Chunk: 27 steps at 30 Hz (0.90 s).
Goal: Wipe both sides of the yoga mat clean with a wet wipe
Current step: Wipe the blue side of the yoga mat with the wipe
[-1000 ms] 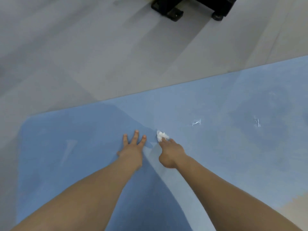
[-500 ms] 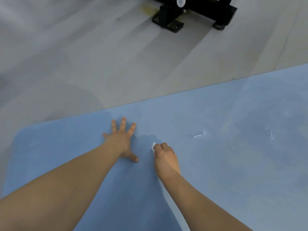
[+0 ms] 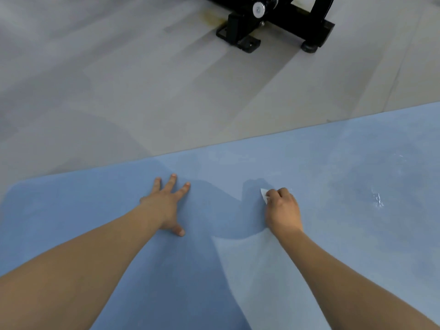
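While left hand [image 3: 166, 206] stays flat, right hand [image 3: 282, 210] shifted rightward.

A black metal stand [image 3: 273, 22] on grey floor [image 3: 119, 79].

Wet wipe [image 3: 263, 194] mostly hidden inside curled right hand [image 3: 282, 210]; one white corner shows. Yoga mat [image 3: 345, 234] cut off right and near. Black frame [image 3: 273, 22] cropped at far edge.

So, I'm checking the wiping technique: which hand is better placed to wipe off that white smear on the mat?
Right. The right hand already grips the wet wipe against the yoga mat, and the white smear lies on its side. The left hand rests flat, fingers spread, farther away.
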### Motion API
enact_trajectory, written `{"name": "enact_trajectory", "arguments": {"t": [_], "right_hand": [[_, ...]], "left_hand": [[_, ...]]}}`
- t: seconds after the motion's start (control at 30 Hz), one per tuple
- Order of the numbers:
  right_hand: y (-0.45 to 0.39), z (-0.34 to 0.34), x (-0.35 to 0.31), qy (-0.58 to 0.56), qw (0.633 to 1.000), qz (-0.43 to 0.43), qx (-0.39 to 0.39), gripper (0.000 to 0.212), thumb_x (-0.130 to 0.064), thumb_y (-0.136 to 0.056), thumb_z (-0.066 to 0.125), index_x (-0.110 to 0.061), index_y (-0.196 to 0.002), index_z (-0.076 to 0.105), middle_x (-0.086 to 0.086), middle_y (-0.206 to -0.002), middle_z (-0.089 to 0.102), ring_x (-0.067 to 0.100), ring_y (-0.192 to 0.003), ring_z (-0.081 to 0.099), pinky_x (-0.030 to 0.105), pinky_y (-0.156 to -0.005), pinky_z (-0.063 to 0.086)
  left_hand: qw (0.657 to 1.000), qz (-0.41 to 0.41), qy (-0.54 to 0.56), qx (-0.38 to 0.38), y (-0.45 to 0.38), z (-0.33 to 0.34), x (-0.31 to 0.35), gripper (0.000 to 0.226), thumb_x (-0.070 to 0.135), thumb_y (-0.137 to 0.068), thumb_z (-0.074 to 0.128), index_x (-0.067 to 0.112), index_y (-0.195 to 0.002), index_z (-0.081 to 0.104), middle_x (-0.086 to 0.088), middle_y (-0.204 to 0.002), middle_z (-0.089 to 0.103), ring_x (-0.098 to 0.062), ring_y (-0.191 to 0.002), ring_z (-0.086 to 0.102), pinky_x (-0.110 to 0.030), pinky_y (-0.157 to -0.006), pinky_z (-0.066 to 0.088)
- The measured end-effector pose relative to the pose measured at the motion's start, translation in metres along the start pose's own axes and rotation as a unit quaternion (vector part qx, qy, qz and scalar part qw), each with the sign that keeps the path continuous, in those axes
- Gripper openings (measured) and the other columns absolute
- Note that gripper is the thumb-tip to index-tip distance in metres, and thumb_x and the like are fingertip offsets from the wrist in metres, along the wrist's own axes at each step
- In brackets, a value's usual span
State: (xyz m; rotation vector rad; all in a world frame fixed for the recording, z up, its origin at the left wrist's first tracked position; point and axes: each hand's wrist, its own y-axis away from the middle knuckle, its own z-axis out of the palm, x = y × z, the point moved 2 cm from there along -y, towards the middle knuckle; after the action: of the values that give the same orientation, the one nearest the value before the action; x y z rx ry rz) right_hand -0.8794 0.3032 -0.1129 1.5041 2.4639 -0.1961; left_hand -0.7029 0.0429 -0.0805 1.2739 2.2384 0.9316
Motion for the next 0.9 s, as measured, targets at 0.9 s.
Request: {"name": "enact_trajectory", "arguments": {"t": [0.9], "right_hand": [[-0.013, -0.016, 0.07, 0.051, 0.996, -0.012, 0.069, 0.021, -0.007, -0.067, 0.054, -0.01, -0.084, 0.066, 0.016, -0.08, 0.06, 0.039, -0.07, 0.059, 0.041, -0.063, 0.048]], "left_hand": [[0.998, 0.009, -0.025, 0.064, 0.001, -0.016, 0.004, 0.121, 0.074, -0.064, 0.077, 0.051, -0.155, 0.0, 0.006, -0.164, -0.005, -0.034, -0.149, 0.009, -0.054, -0.108, 0.042]]}}
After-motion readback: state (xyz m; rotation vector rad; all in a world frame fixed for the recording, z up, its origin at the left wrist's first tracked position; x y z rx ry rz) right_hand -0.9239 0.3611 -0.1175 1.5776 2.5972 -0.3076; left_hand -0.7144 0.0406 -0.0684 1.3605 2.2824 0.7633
